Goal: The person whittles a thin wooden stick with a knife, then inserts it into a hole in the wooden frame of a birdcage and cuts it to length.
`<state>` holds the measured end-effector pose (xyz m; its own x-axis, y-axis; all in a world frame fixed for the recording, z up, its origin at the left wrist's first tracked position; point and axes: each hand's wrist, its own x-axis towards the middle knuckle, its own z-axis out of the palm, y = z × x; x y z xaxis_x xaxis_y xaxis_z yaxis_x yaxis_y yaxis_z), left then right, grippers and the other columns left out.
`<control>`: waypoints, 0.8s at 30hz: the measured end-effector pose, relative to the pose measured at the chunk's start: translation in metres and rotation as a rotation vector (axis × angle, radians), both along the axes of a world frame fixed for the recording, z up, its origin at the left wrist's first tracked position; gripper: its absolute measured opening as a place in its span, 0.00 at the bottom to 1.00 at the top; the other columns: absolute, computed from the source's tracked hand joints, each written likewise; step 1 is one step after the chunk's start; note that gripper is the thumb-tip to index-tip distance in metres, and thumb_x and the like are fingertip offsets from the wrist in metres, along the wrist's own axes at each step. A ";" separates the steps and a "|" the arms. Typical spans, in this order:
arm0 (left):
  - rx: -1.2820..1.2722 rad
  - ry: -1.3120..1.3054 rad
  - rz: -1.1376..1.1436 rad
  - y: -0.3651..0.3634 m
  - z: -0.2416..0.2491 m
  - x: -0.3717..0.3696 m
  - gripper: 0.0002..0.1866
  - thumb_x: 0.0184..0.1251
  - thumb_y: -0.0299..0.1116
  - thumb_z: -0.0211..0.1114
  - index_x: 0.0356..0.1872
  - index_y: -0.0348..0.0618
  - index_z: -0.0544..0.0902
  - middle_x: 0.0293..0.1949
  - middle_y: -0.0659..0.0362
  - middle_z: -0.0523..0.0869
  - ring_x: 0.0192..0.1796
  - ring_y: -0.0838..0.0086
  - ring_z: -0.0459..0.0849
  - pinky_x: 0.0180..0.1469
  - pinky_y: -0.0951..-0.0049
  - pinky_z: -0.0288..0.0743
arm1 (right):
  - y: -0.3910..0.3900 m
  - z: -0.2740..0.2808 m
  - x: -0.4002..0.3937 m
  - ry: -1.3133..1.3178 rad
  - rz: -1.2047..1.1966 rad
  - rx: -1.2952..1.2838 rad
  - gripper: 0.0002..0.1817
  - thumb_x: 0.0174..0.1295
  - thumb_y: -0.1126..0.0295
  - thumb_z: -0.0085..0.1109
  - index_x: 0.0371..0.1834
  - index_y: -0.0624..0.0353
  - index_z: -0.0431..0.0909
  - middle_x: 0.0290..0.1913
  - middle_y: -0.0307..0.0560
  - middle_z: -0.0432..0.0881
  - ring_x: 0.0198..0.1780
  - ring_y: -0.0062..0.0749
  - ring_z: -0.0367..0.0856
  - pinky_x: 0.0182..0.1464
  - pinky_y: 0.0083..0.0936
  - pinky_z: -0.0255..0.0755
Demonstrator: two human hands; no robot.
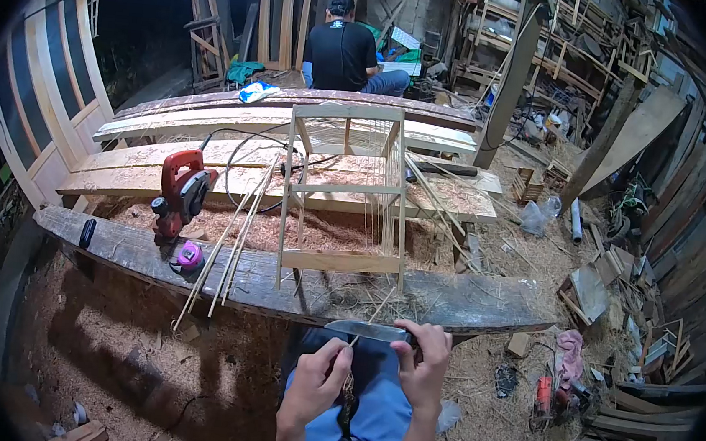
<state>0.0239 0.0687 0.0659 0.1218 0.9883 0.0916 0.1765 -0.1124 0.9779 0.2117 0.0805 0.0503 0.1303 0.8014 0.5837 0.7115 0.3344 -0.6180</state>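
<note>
Dim workshop, sawdust floor (131, 361), plank workbench (281, 277)

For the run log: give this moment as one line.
right hand: grips knife | left hand: pinches thin strip against blade | wooden frame on bench ahead | person seated beyond

A woodworking shop.
Sawdust covers the floor (147, 362); planks (294, 123), a wooden frame (345, 190) and an electric planer (181, 193) fill it.

A long dark wooden bench (463, 302) holds a pale wooden frame (345, 195) in the middle, thin sticks (229, 243), and a red power tool (181, 193) near its left end.
</note>
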 end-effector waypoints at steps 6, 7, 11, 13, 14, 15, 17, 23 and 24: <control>-0.009 0.010 -0.008 0.002 -0.007 0.012 0.12 0.83 0.33 0.59 0.40 0.34 0.80 0.18 0.61 0.74 0.23 0.86 0.70 0.24 0.73 0.63 | 0.000 -0.011 0.010 -0.036 -0.078 0.047 0.19 0.68 0.49 0.65 0.48 0.54 0.87 0.32 0.41 0.79 0.36 0.39 0.73 0.45 0.36 0.63; -0.024 -0.021 -0.016 0.001 -0.008 0.011 0.12 0.83 0.33 0.58 0.39 0.35 0.79 0.19 0.63 0.74 0.23 0.87 0.69 0.24 0.74 0.63 | 0.001 -0.017 0.013 -0.030 -0.079 0.045 0.19 0.68 0.49 0.65 0.48 0.54 0.87 0.32 0.41 0.79 0.36 0.39 0.73 0.45 0.36 0.63; -0.018 -0.107 0.072 -0.001 -0.004 -0.006 0.13 0.85 0.32 0.54 0.35 0.40 0.77 0.23 0.73 0.68 0.26 0.92 0.63 0.26 0.83 0.56 | -0.003 -0.030 0.053 0.263 -0.499 -0.041 0.26 0.77 0.47 0.57 0.50 0.64 0.84 0.40 0.50 0.84 0.46 0.44 0.82 0.49 0.38 0.73; -0.099 -0.217 0.096 0.001 -0.004 -0.012 0.15 0.87 0.36 0.52 0.35 0.42 0.74 0.23 0.72 0.66 0.23 0.91 0.61 0.24 0.83 0.54 | -0.010 -0.027 0.060 0.158 -0.423 -0.073 0.28 0.76 0.45 0.56 0.49 0.64 0.84 0.41 0.50 0.83 0.46 0.45 0.81 0.51 0.40 0.72; -0.099 -0.193 0.091 0.004 -0.006 -0.009 0.16 0.88 0.38 0.51 0.35 0.42 0.74 0.23 0.72 0.66 0.23 0.91 0.62 0.24 0.83 0.55 | -0.010 -0.026 0.056 0.186 -0.344 -0.057 0.28 0.76 0.44 0.56 0.48 0.63 0.84 0.40 0.50 0.83 0.45 0.45 0.80 0.51 0.40 0.71; -0.095 -0.171 0.082 0.008 -0.008 -0.005 0.16 0.88 0.39 0.51 0.35 0.42 0.74 0.23 0.71 0.66 0.23 0.90 0.62 0.24 0.82 0.55 | -0.008 -0.024 0.047 0.213 -0.266 -0.037 0.28 0.75 0.43 0.57 0.47 0.62 0.85 0.39 0.49 0.82 0.44 0.45 0.79 0.51 0.40 0.70; -0.158 -0.159 0.052 0.008 -0.010 0.011 0.17 0.88 0.40 0.51 0.35 0.43 0.74 0.23 0.71 0.66 0.24 0.90 0.62 0.24 0.81 0.56 | -0.004 -0.018 0.031 0.174 -0.065 -0.028 0.24 0.74 0.45 0.58 0.44 0.58 0.86 0.36 0.47 0.81 0.42 0.42 0.77 0.47 0.37 0.69; -0.121 -0.199 -0.086 0.003 -0.031 0.027 0.15 0.88 0.39 0.51 0.38 0.44 0.75 0.24 0.72 0.66 0.24 0.90 0.64 0.24 0.80 0.54 | -0.002 -0.006 -0.012 0.167 0.245 -0.018 0.19 0.67 0.51 0.67 0.46 0.55 0.87 0.33 0.45 0.82 0.35 0.44 0.76 0.42 0.37 0.67; -0.095 -0.224 -0.089 0.003 -0.030 0.029 0.13 0.88 0.38 0.51 0.40 0.44 0.75 0.25 0.73 0.66 0.25 0.90 0.63 0.24 0.81 0.54 | -0.002 -0.005 -0.015 0.178 0.277 0.005 0.19 0.66 0.51 0.67 0.46 0.56 0.88 0.34 0.46 0.83 0.35 0.43 0.76 0.42 0.37 0.67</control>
